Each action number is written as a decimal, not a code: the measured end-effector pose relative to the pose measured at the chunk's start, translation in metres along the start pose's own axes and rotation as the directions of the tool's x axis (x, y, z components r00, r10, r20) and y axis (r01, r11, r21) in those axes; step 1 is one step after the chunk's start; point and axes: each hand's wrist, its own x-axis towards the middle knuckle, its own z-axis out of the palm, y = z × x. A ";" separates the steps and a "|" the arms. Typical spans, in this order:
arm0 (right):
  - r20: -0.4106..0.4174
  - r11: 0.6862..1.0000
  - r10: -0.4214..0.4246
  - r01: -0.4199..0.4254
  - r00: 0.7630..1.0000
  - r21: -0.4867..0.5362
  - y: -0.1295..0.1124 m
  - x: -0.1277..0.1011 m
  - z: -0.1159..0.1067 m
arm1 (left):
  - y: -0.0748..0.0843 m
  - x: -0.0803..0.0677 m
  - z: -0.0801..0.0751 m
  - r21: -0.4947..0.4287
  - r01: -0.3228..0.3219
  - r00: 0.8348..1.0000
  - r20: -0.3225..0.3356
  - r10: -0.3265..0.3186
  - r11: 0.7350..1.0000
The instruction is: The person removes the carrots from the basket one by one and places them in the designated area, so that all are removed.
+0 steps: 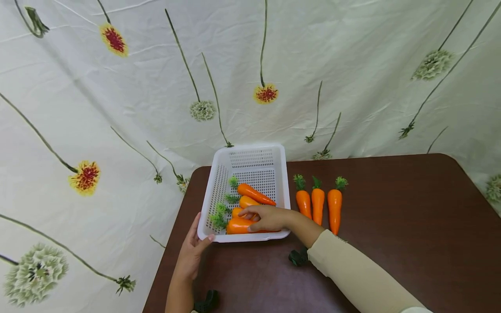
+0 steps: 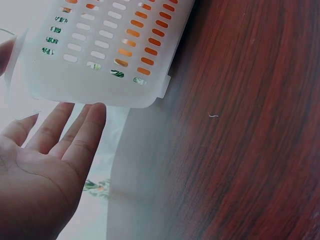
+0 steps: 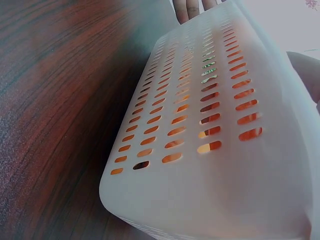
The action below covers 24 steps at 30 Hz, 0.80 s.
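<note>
A white perforated plastic basket (image 1: 247, 238) stands near the table's back left, with several orange toy carrots inside, their green tops toward the left. My left hand (image 1: 192, 252) grips its near left corner, thumb over the rim and fingers against the outer side. In the left wrist view the fingers (image 2: 87, 140) touch the lower corner. My right hand (image 1: 270, 218) reaches over the right rim into the basket. Its thumb and curved fingers hold the nearest carrot (image 1: 236, 226), and the fingertips overlap the carrot behind it. The basket wall (image 3: 270, 185) hides most of this in the right wrist view.
Three more carrots lie side by side on the brown table (image 1: 395, 217), right of the basket: a left one (image 1: 303, 203), a middle one (image 1: 318, 204) and a right one (image 1: 334, 208). The right forearm passes close by their tips. A white flowered cloth (image 1: 156, 87) hangs behind the table.
</note>
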 end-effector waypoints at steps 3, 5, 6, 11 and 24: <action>-0.003 1.000 0.000 0.000 1.000 0.014 -0.001 -0.001 0.000 | 0.000 -0.001 0.000 -0.008 -0.001 1.000 0.000 0.001 1.000; -0.009 1.000 -0.003 0.003 1.000 0.024 -0.001 -0.002 0.000 | 0.000 0.000 0.000 -0.018 -0.001 1.000 0.000 0.001 1.000; -0.014 1.000 -0.006 0.006 1.000 0.031 -0.001 -0.002 0.000 | 0.000 0.000 0.000 -0.023 -0.001 1.000 0.002 0.001 1.000; -0.060 0.996 -0.018 0.023 0.998 0.084 -0.001 -0.002 0.001 | 0.001 -0.001 0.001 -0.038 0.005 1.000 0.007 -0.005 0.999; -0.161 0.980 -0.034 0.065 0.986 0.190 0.002 -0.002 0.000 | 0.000 -0.001 0.001 -0.035 0.007 1.000 0.008 -0.007 0.999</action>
